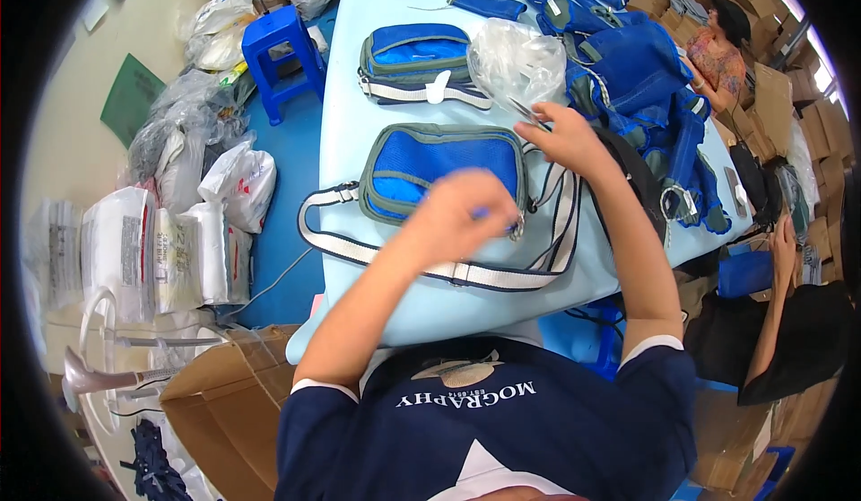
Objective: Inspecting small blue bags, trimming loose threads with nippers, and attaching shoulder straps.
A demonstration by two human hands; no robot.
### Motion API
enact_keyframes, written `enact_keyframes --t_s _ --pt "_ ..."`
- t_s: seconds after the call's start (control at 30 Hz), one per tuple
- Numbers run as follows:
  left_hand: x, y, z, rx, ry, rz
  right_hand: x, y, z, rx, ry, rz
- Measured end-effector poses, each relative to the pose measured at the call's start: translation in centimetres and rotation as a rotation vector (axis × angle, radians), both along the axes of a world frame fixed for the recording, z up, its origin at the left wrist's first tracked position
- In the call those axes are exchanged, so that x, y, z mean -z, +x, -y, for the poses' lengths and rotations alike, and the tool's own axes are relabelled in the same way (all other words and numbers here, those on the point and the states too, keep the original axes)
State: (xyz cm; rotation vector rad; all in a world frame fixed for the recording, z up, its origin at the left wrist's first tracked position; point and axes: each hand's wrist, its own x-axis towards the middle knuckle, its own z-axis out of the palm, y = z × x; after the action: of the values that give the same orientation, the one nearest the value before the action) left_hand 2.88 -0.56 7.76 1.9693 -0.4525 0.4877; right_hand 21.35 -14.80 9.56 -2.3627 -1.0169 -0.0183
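Note:
A blue mesh shoulder bag point(439, 151) with grey-green trim lies flat on the light blue table before me. Its white strap with dark edges point(502, 277) loops around the near side. My left hand point(466, 214) is over the bag's near right part, smeared by motion, so its grip is unclear. My right hand point(567, 138) is closed around small metal snips point(527, 113), their blades pointing up and left beyond the bag's far right corner. Farther off lies a second blue bag point(417, 48) with its own strap and a white tag.
A crumpled clear plastic bag point(516, 57) sits beyond my right hand. Several blue bags point(628, 61) are heaped on the table's right. A co-worker point(717, 52) is at the far right. A blue stool point(282, 57) and white sacks point(117, 241) stand left; an open carton point(224, 402) is near left.

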Motion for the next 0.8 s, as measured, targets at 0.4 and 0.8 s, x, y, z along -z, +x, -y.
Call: enact_keyframes --t_s 0.4,0.8 --pt "2.0 5.9 -7.5 -0.652 0.336 0.147 4.6 -1.1 -2.8 -0.144 0.471 -0.683" --pt "-4.9 1.9 -6.1 -0.45 0.093 -0.315 1.0 -4.3 -3.5 -0.327 0.585 -0.191"
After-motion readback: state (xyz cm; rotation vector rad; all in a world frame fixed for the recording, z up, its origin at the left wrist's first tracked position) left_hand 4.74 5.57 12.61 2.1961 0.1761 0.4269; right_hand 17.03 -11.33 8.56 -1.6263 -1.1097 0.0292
